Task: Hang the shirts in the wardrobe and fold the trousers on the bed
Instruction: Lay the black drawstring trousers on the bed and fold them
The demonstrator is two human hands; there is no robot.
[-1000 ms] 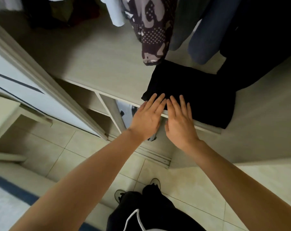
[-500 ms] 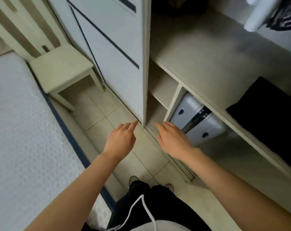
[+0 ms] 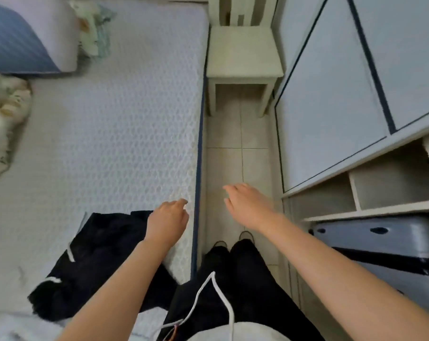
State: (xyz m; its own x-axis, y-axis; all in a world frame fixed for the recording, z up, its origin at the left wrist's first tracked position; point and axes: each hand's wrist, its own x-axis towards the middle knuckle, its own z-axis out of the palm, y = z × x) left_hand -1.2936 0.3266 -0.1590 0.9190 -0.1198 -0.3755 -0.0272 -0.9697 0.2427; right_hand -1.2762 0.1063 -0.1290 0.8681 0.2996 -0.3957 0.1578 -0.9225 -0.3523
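Left hand (image 3: 167, 217), now over partly hidden trousers (image 3: 97, 254)

The bed (image 3: 110, 131) fills the left side. On the bed, a pillow (image 3: 28, 38) lies at the far left corner, with a crumpled cloth (image 3: 95, 28) just right of it. A bunched quilt (image 3: 4, 119) lies along the bed's left edge, and the trousers (image 3: 97, 262) lie near its near right corner. Right of the bed runs a strip of floor (image 3: 235, 143), where a chair (image 3: 243, 52) stands beside the bed's far right corner. Further right of the bed stands the wardrobe (image 3: 331, 107), with a storage box (image 3: 380, 247) in its lower compartment.
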